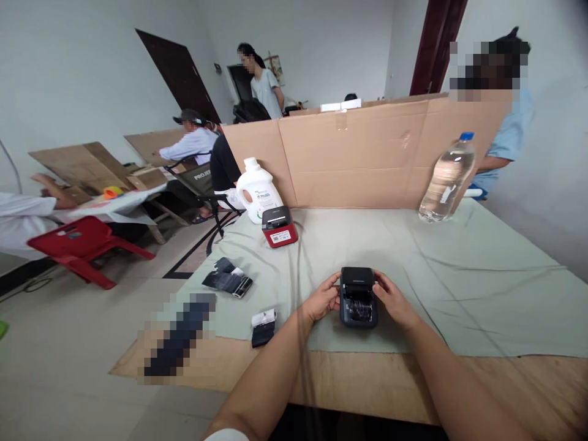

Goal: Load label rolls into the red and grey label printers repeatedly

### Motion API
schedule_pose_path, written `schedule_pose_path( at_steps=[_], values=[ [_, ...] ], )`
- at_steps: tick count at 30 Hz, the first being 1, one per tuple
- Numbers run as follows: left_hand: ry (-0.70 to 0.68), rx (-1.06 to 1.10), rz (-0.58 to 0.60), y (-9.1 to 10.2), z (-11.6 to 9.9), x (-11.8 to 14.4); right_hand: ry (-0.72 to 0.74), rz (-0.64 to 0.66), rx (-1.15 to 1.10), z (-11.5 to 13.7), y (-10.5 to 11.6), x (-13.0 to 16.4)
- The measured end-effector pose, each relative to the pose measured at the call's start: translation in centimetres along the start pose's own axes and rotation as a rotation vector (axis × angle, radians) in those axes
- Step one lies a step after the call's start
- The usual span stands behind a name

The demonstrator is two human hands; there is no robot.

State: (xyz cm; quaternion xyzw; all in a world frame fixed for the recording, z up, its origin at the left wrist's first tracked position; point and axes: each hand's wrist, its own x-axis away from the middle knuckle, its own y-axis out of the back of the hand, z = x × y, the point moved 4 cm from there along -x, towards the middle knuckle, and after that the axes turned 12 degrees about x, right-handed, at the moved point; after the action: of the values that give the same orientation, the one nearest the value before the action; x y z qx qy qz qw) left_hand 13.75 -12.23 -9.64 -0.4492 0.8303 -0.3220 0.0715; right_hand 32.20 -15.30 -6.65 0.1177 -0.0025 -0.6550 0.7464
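A small dark label printer (359, 296) stands on the pale green cloth (482, 288) near the table's front edge, with its lid up and its inside showing. My left hand (324, 298) grips its left side. My right hand (394, 299) grips its right side. A red and black label printer (278, 225) stands further back to the left, with its cable running forward over the cloth.
A white detergent jug (258, 190) and a clear water bottle (448, 177) stand against the cardboard screen (367, 153). A black and white cartridge (263, 326), dark packets (228, 277) and a blurred object (179, 337) lie at left. Other people sit and stand behind.
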Motion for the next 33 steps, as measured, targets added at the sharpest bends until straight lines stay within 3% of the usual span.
schedule_pose_path(
  at_steps=[5,8,11,16,19,23,26,29,33],
  values=[
    [0.056,-0.139,-0.009,-0.6,0.1,0.4,-0.027,-0.202,0.23,-0.7,0.5,0.0],
    [0.011,-0.307,0.02,-1.4,-0.5,0.8,-0.094,-0.281,0.448,-1.1,0.9,0.0],
    [-0.119,-0.571,0.02,-2.0,-1.7,1.1,-0.128,-0.275,0.613,-1.1,0.8,-0.1],
    [-0.311,-1.071,-0.118,-1.9,-3.0,1.2,-0.149,-0.189,0.772,-0.6,0.2,-0.2],
    [-0.35,-1.116,-0.221,-1.6,-3.1,1.0,-0.163,-0.175,0.816,-0.5,0.0,-0.2],
    [-0.578,-1.116,-0.426,-2.5,-3.8,2.1,-0.185,-0.169,0.841,-0.7,0.0,-0.2],
    [-0.682,-1.236,-0.285,-5.1,-3.8,2.7,-0.187,-0.18,0.858,-0.8,0.1,-0.3],
    [-0.553,-1.5,-0.125,-7.6,-3.4,2.2,-0.186,-0.201,0.887,-0.9,0.2,-0.4],
    [-0.217,-1.889,0.007,-9.8,-3.2,0.2,-0.193,-0.197,0.93,-1.0,0.3,-0.5]
  ],
)
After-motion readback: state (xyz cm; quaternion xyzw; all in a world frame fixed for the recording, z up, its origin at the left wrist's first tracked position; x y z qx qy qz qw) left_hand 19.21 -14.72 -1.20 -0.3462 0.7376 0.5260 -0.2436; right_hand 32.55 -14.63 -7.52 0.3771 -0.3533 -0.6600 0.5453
